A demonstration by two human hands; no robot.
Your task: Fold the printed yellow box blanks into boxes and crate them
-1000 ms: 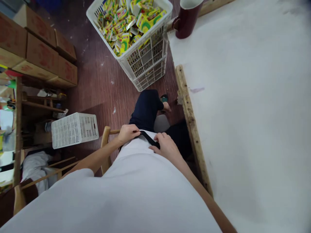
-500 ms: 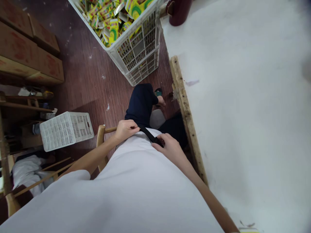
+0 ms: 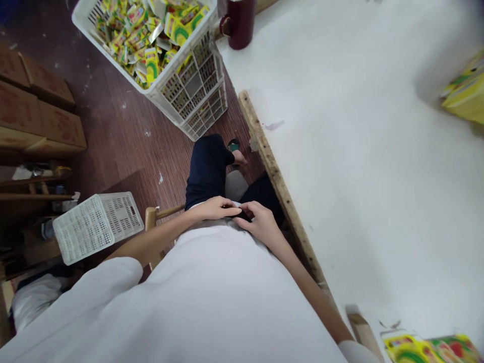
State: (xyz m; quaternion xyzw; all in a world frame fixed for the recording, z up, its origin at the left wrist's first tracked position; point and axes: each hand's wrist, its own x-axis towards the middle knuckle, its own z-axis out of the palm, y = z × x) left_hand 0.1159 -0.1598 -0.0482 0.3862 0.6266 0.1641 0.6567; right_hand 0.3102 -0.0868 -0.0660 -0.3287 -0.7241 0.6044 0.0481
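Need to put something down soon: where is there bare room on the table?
The white table is bare across its middle, between the maroon mug, the yellow boxes at right and the packets at the near corner. Both hands crowd the waist beside the table's wooden edge.

No text can be read anywhere: the red print on the brown cartons [image 3: 41, 108] is a blur, and the yellow-green packets [image 3: 151, 30] in the white crate [image 3: 189, 85] (colourful, yes) show no legible lettering.
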